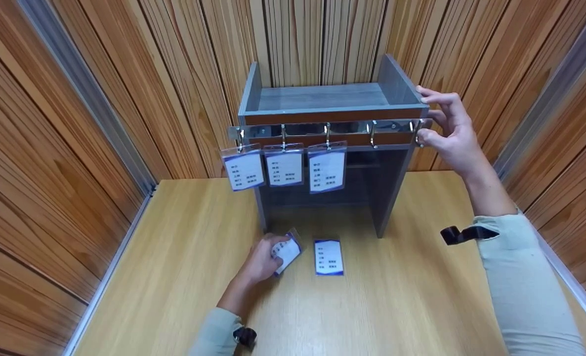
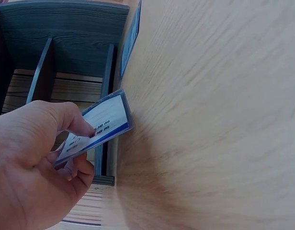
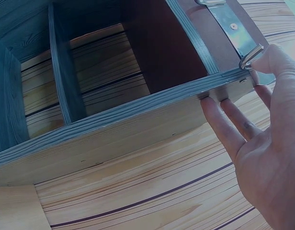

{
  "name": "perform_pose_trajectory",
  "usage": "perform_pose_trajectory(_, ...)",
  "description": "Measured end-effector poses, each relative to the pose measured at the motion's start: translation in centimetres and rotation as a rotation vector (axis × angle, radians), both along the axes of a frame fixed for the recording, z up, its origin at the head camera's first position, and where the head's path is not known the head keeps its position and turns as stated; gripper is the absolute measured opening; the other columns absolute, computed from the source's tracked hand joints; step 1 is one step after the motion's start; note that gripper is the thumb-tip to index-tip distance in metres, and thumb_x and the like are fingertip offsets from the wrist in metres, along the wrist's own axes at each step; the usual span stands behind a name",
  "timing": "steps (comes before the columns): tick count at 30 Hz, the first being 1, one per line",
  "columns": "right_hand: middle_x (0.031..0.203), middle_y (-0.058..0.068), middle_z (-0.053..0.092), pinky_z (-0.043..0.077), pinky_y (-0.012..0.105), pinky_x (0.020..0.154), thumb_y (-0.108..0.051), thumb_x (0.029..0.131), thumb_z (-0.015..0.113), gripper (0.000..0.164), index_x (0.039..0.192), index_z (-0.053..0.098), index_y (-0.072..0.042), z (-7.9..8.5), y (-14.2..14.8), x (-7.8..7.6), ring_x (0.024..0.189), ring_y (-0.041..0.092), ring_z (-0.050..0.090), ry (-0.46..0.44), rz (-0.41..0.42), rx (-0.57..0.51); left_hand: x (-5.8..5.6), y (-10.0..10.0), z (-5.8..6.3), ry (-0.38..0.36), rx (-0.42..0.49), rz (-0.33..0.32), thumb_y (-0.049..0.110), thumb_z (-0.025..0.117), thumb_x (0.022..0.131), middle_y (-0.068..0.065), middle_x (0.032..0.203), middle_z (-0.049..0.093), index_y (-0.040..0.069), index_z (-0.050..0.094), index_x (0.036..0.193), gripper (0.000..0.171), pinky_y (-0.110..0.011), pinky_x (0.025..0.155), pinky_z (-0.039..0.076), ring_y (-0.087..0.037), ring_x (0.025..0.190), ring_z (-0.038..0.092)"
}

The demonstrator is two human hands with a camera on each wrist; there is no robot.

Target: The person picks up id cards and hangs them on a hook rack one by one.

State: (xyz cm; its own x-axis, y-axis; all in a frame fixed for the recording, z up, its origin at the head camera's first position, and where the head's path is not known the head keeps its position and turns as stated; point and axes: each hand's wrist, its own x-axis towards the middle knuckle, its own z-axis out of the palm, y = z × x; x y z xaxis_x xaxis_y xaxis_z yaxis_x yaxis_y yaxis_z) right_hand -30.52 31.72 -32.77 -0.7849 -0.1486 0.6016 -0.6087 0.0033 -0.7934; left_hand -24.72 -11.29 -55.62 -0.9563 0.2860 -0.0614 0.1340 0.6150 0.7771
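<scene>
My left hand (image 1: 262, 259) pinches an ID badge (image 2: 109, 117) in a clear plastic sleeve between thumb and fingers, tilted just over the table in front of the shelf. Flat on the wood to its right lies another badge (image 1: 329, 257). Up at the right front corner of the grey shelf (image 1: 397, 173), my right hand (image 1: 453, 133) grips the side panel, its fingers (image 3: 221, 120) against the outer face and the thumb at the end hook (image 3: 250, 57). Three more badges hang from the metal hook rail: left badge (image 1: 243, 170), middle badge (image 1: 284, 167), right badge (image 1: 326, 169).
A bare hook (image 1: 373, 134) sits on the rail right of the hanging badges. The shelf stands on the wooden table (image 1: 397, 296), close to the slatted back wall (image 1: 322, 39). Wood-panelled side walls close in left and right. Black straps hang at both sleeves.
</scene>
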Motion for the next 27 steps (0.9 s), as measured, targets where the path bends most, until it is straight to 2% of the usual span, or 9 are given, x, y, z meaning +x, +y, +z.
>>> perform_pose_trajectory(6, 0.176, 0.001, 0.049, 0.064, 0.022, 0.082, 0.015, 0.103, 0.057, 0.049, 0.148, 0.052, -0.003, 0.0, 0.1, 0.0, 0.137, 0.025, 0.062, -0.005, -0.002, 0.011, 0.0, 0.1, 0.4, 0.011, 0.03, -0.005, -0.008, 0.07, 0.101, -0.023, 0.152, 0.064, 0.013, 0.072, 0.151, 0.054, -0.069, 0.121, 0.054, -0.045, 0.139, 0.063)
perform_pose_trajectory(15, 0.176, 0.002, 0.048, 0.064, 0.022, 0.083, 0.014, 0.103, 0.058, 0.049, 0.149, 0.051, -0.002, 0.0, 0.0, 0.0, 0.138, 0.025, 0.062, -0.002, -0.005, 0.018, -0.2, 0.2, 0.9, 0.079, 0.038, -0.029, -0.008, 0.069, 0.102, -0.022, 0.147, 0.068, 0.011, 0.073, 0.148, 0.05, -0.066, 0.117, 0.057, -0.044, 0.136, 0.066)
perform_pose_trajectory(22, 0.173, 0.002, 0.052, 0.065, 0.021, 0.078, 0.018, 0.1, 0.059, 0.05, 0.147, 0.052, 0.002, -0.2, 0.0, -0.3, 0.132, 0.024, 0.065, -0.007, -0.017, -0.013, 0.1, 0.1, 1.0, 0.153, 0.079, -0.056, -0.009, 0.065, 0.101, -0.024, 0.145, 0.069, 0.007, 0.075, 0.144, 0.047, -0.063, 0.112, 0.06, -0.044, 0.132, 0.068)
perform_pose_trajectory(27, 0.174, 0.001, 0.05, 0.066, 0.022, 0.082, 0.017, 0.101, 0.057, 0.049, 0.147, 0.052, -0.001, -0.1, 0.0, -0.1, 0.136, 0.024, 0.064, -0.008, -0.019, 0.001, 0.2, 0.7, 1.3, 0.145, 0.082, -0.048, -0.007, 0.065, 0.102, -0.023, 0.145, 0.069, 0.01, 0.075, 0.145, 0.048, -0.063, 0.115, 0.058, -0.043, 0.134, 0.067)
